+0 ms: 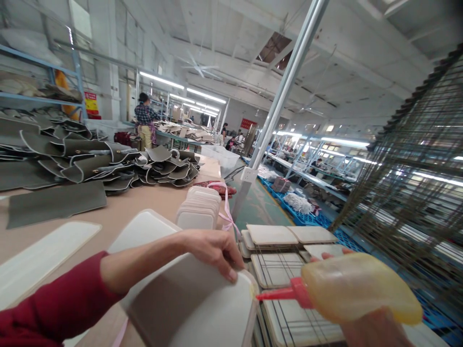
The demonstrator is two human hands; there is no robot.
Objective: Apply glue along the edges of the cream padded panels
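Left hand [213, 250]: bare, red sleeve; fingers [230, 274] pinching the upper right border of one pale panel, thumb on its face. Right hand [376, 330]: fingers curled around one squeeze bottle, tips showing beyond its far side. Pale panel [210, 299]: rounded corners, tilted, by the desk's right edge; yellowish smear on its right border. Squeeze bottle [354, 286]: translucent yellow, lying almost level, right of the desk's right edge; red nozzle [278, 294], tip at the smear, contact uncertain. Desk [162, 197]: brown top. Second pale panel [142, 229]: on the desk, behind the left wrist. Long white panel [43, 258]: toward the desk's left edge. Small pale panels [197, 207]: one stack, near the desk's right edge, pink ribbon [227, 207] just beside. Grey-green pieces [94, 159]: heaped along the desk's far left. Further pale panels [282, 270]: piled beyond the desk's right edge, some beneath thin rods
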